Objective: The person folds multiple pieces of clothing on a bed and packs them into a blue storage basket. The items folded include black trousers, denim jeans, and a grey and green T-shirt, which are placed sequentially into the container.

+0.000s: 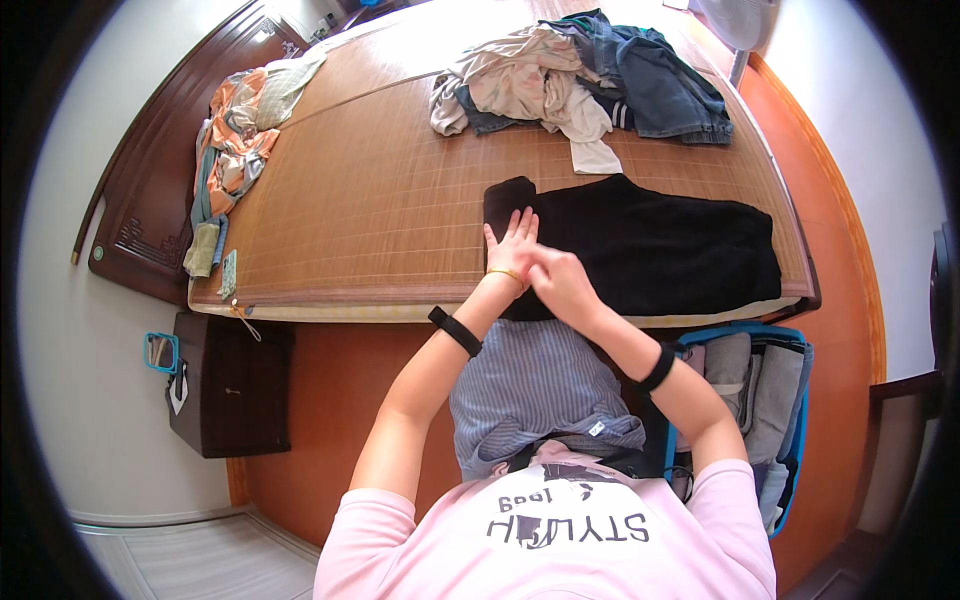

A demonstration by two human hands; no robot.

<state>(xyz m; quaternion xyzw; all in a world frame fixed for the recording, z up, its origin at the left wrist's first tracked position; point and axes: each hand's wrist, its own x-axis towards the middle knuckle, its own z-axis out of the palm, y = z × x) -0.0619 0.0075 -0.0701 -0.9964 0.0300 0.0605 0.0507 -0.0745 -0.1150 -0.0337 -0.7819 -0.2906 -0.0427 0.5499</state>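
A black garment [660, 247], folded over at its left end, lies along the near edge of a bed. My left hand [512, 251] rests on that folded end with its palm down and fingers spread. Close against it, my right hand [561, 281] is slightly blurred with its fingers curled, above the garment. Whether anything is inside those fingers is hidden from me. A blue-grey striped garment [544, 382] lies across my lap, just below the bed's edge.
A bamboo mat [375, 202] covers the bed. Heaped clothes [525, 75] lie at its far side, and more clothing [240, 142] along the left. A phone [229, 274] is near the left corner. Right of me stands a blue bin [801, 442] of folded clothes; a nightstand [240, 390] is left.
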